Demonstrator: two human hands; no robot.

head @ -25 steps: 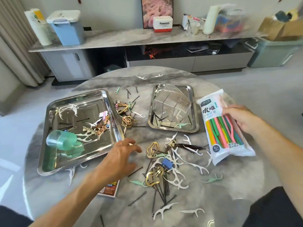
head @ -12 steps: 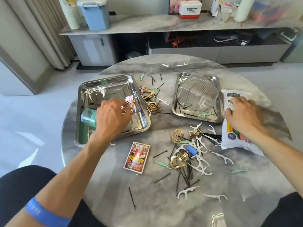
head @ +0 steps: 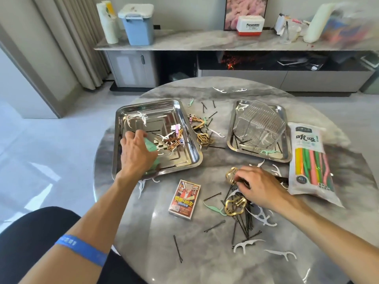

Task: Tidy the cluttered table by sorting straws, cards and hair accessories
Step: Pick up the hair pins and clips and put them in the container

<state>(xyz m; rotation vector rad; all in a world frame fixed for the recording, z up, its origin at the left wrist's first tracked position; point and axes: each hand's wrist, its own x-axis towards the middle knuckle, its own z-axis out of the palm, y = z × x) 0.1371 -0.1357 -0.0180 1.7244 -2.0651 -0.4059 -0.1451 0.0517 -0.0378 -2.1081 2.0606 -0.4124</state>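
Nearest on the table [head: 164, 253] lie loose hairpins [head: 244, 224] and a card box [head: 184, 199]. The right hand [head: 259, 186] curls over the pile beside a gold hair clip [head: 231, 175] — whether its grip holds anything I cannot tell. Right of it lies the straw pack [head: 312, 160]. Farther, the left hand [head: 136, 153] closes on a green container [head: 151, 147] in the left tray [head: 121, 119].

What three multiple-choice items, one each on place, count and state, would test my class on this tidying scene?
1. Where does the straw pack lie?
A. right of the right tray
B. inside the left tray
C. on the floor

2. How many metal trays stand on the table?
A. one
B. two
C. four

3. Where is the left hand?
A. on the card box
B. off the table
C. inside the left tray

Key: 1 A, it lies beside the right tray. 2 B, left tray and right tray. 3 C, it reaches over a green container there; the card box lies untouched.
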